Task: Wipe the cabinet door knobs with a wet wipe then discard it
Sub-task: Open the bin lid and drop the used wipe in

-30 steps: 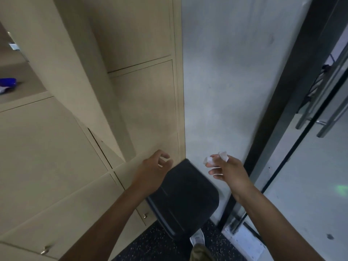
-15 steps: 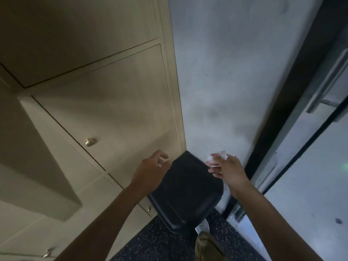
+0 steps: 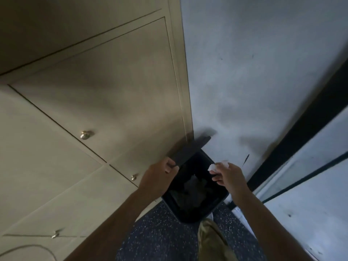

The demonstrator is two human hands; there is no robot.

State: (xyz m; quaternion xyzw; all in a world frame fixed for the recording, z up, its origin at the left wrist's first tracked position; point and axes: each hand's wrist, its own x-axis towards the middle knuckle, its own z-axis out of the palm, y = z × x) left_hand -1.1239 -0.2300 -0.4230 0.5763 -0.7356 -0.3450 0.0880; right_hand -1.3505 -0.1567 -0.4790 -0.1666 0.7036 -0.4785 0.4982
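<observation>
A black trash bin (image 3: 218, 204) stands on the floor in the corner between the cabinet and the wall. Its black lid (image 3: 190, 149) is raised on edge, and my left hand (image 3: 160, 176) grips the lid's near end. My right hand (image 3: 227, 175) pinches a crumpled white wet wipe (image 3: 216, 166) just over the bin's open mouth. Dark rubbish lies inside the bin. Brass knobs show on the beige cabinet doors: one (image 3: 85, 135) at mid left, one (image 3: 134, 177) beside my left wrist, one (image 3: 55, 234) low down.
A grey wall (image 3: 254, 72) rises behind the bin. A black door frame (image 3: 308, 129) and a glass panel stand to the right. The floor (image 3: 160, 232) is dark and speckled. My trouser leg (image 3: 212, 242) is just in front of the bin.
The bin lid was flat and closed; my left hand has lifted it upright, exposing the inside. My right hand with the wipe has come over the opening. The view tilted downward.
</observation>
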